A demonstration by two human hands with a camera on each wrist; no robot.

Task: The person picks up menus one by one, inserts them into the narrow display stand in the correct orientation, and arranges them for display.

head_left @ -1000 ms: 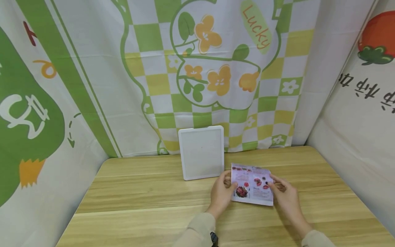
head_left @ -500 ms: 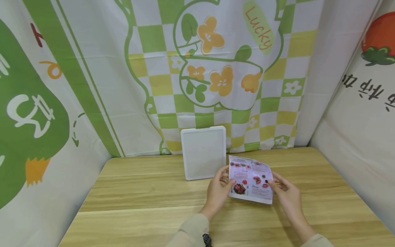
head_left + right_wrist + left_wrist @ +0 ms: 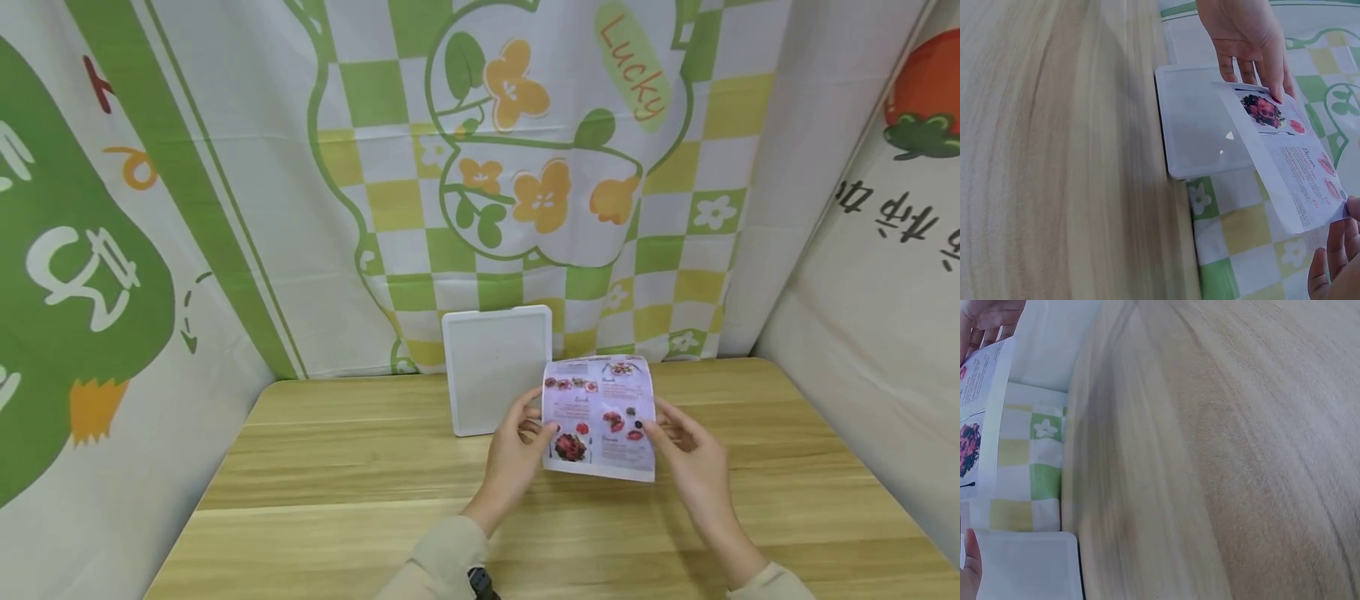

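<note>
Between both hands a printed menu sheet (image 3: pixel 600 421) with food pictures is held up, curving slightly, above the table. My left hand (image 3: pixel 515 446) pinches its left edge, thumb in front and fingers behind. At the opposite edge my right hand (image 3: pixel 693 467) pinches it the same way. In the right wrist view the menu sheet (image 3: pixel 1291 162) slants between the left hand (image 3: pixel 1249 40) and the right hand (image 3: pixel 1341 259). A white-framed board (image 3: pixel 495 367) leans upright at the back, just behind the left hand; the sheet covers a little of its right side.
The wooden table (image 3: pixel 337 467) meets a green-and-yellow checked curtain (image 3: pixel 517 283) along its back edge. Printed cloth walls stand at the left (image 3: pixel 217 250) and right (image 3: pixel 877 317). A black band (image 3: pixel 482 582) sits at the left wrist.
Both hands have raised the menu sheet and shifted it left, closer to the white board. More of its top now shows. The board has stayed in place while the view turned slightly.
</note>
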